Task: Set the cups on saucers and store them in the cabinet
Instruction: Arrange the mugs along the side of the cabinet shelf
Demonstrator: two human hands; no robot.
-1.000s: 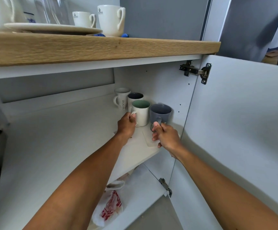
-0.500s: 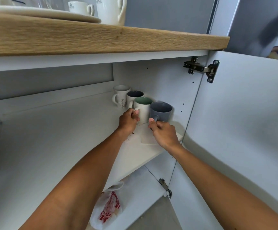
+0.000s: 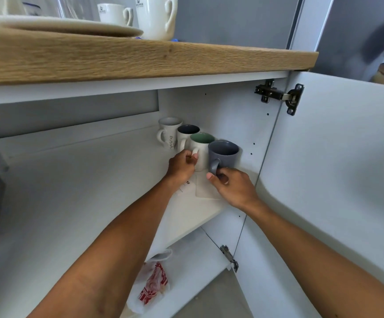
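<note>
White cabinet shelf (image 3: 94, 191) held four-mug row. Left hand (image 3: 182, 165) fingers curled round green-lined mug (image 3: 201, 148) handle; right hand (image 3: 232, 187) pinched grey mug (image 3: 224, 153) handle at its 3 o'clock. No saucers visible beneath. Small cup (image 3: 114, 13), tall mug (image 3: 156, 17) on tabletop (image 3: 117, 58), 12 o'clock, likely left to store.

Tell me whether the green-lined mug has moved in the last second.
Yes. The green-lined mug has slid slightly right, away from the untouched floral mug at the back, toward the grey mug.
</note>
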